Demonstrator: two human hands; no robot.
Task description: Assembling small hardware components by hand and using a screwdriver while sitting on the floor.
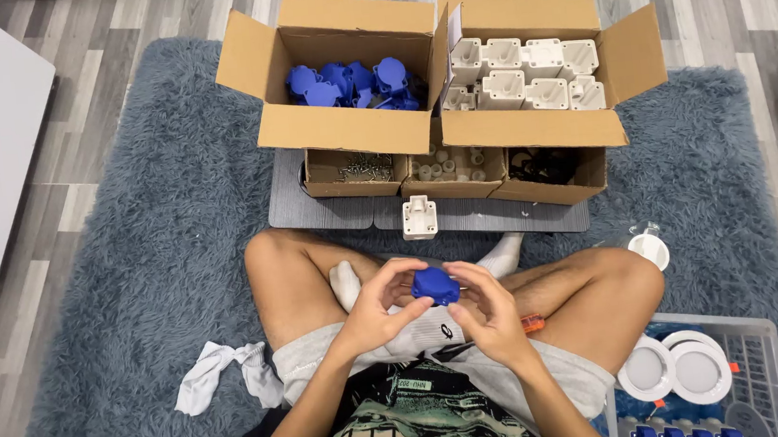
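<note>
Person sits cross-legged on the grey rug (153,232); left hand (374,307) and right hand (492,318) both have fingers closed around a small blue plastic part (435,285), held above the lap. Risk, I think: grip is by fingertips only, so the part may slip and fall between the legs. Its long axis seems approx. left-right, domed side up; front end I cannot tell.
</note>
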